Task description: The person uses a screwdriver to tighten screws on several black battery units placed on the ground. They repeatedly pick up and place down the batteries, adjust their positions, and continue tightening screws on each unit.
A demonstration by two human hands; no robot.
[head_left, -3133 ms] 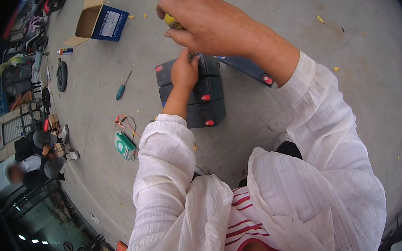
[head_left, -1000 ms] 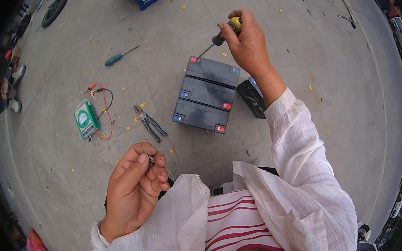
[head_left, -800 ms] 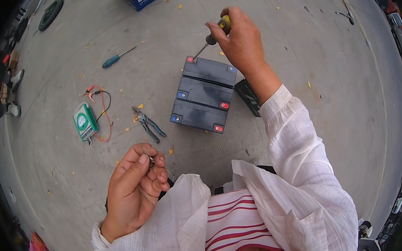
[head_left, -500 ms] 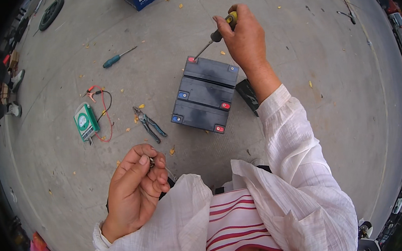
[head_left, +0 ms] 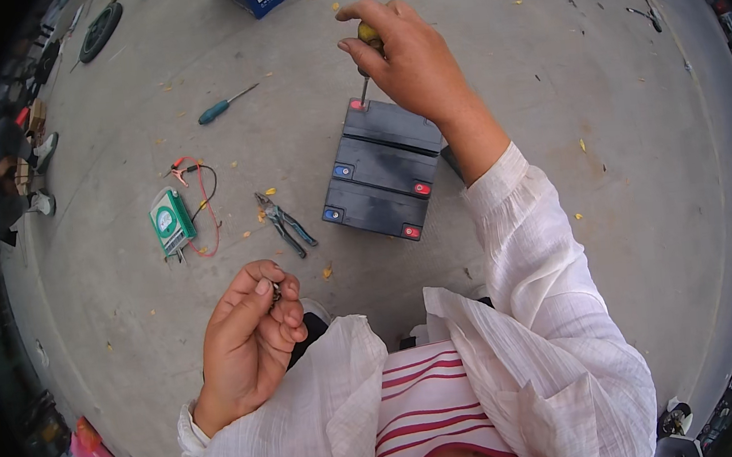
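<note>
Above batteries [head_left: 382, 169], right fingers [head_left: 364, 56] gripping part-hidden screwdriver [head_left: 369, 34], well apart, left fingers [head_left: 252, 308] pinching indistinct bits [head_left: 275, 292]

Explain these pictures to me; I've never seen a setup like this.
There is no machine here, only a person's two bare hands. Every picture comes from one wide camera worn on the head, looking down, so straight edges bend near the rim. The right grip holds a yellow-handled screwdriver, its tip at a red corner terminal on three black batteries standing side by side. The left grip pinches small metal pieces, too small to identify. On the concrete lie pliers, a teal-handled screwdriver and a green-and-white device with red and black leads.
</note>
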